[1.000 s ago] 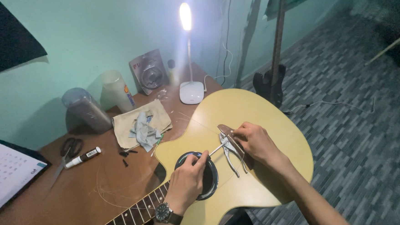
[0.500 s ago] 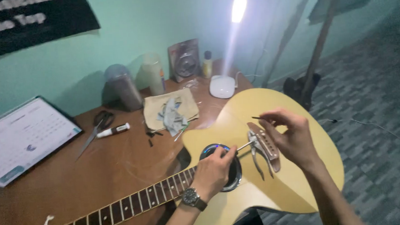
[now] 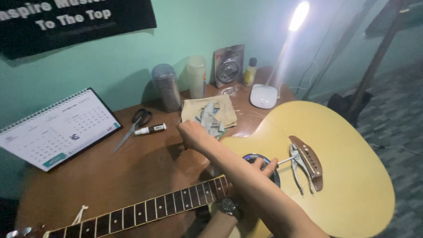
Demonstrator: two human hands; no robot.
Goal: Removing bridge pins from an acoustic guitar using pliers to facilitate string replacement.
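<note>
A pale yellow acoustic guitar point(image 3: 337, 127) lies on the brown table point(image 3: 127, 171), its neck point(image 3: 144, 212) pointing left. My left hand point(image 3: 264, 168), with a watch point(image 3: 229, 207) on the wrist, rests at the sound hole. Its fingertips pinch a thin string point(image 3: 283, 161) that runs to the dark bridge point(image 3: 307, 155). A curved metal tool point(image 3: 296, 172) lies beside the bridge. My right arm crosses over the left. My right hand point(image 3: 191, 133) is a closed fist above the table beside a beige cloth point(image 3: 225, 108). What it holds is hidden.
At the back of the table are a desk calendar point(image 3: 53, 129), scissors point(image 3: 137, 122), a white tube point(image 3: 150, 129), two cylindrical containers point(image 3: 166, 87), a blister pack point(image 3: 229, 65), a small bottle point(image 3: 251, 71) and a lit white lamp point(image 3: 263, 96). A dark guitar point(image 3: 360, 96) leans at the right.
My right hand left the bridge and swung left across the sound hole to the cloth's edge, now a fist. My left hand stayed at the sound hole. The view shifted left.
</note>
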